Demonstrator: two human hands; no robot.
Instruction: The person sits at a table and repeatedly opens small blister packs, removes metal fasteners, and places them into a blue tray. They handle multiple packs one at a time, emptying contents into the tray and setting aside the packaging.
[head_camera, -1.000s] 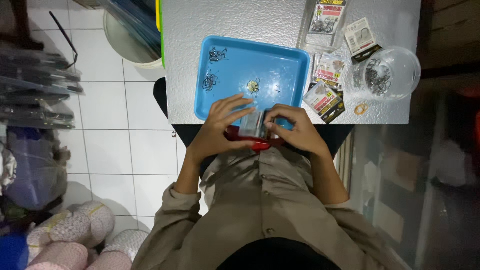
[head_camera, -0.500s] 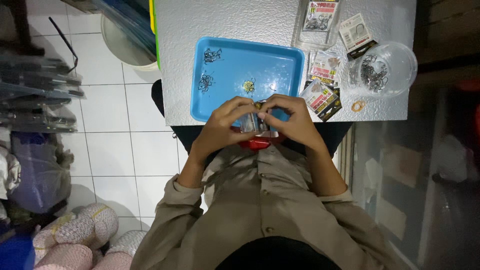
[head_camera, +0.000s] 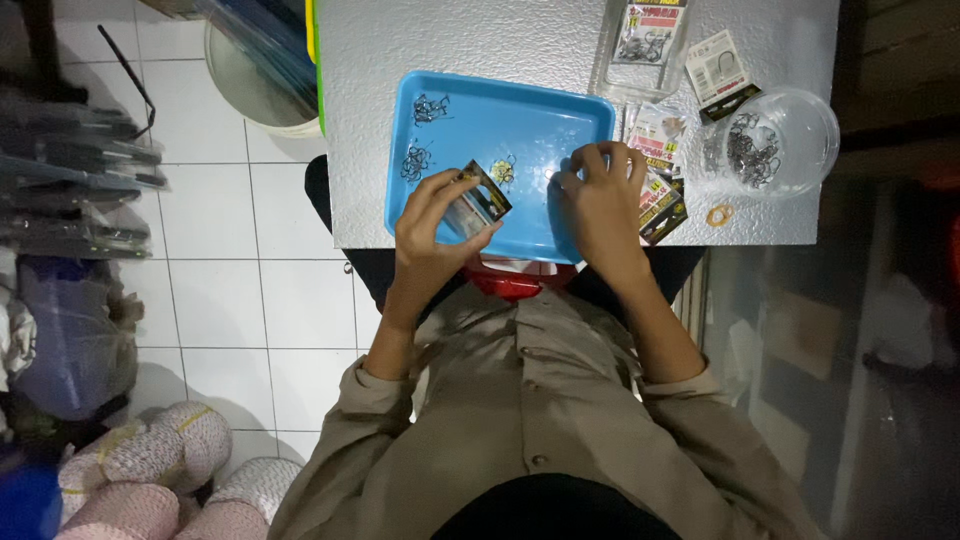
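My left hand (head_camera: 432, 228) holds a small clear packet (head_camera: 477, 203) with a dark printed card over the near left part of a blue tray (head_camera: 520, 120). My right hand (head_camera: 603, 200) rests on the tray's near right corner, fingers curled down onto the tray floor; whether it pinches anything is hidden. Small piles of dark metal fish hooks (head_camera: 431, 107) lie at the tray's left side, and another small pile (head_camera: 503, 171) sits beside the packet.
The tray sits on a grey textured table (head_camera: 400, 60). Right of it lie several printed hook packets (head_camera: 660, 195), a clear plastic bowl (head_camera: 785, 140) with hooks, and a rubber band (head_camera: 719, 214). A bucket (head_camera: 250, 80) stands on the white tiled floor at left.
My hands were together on the packet at the tray's near edge. Now they have parted: the left keeps the packet, the right has moved right onto the tray's corner.
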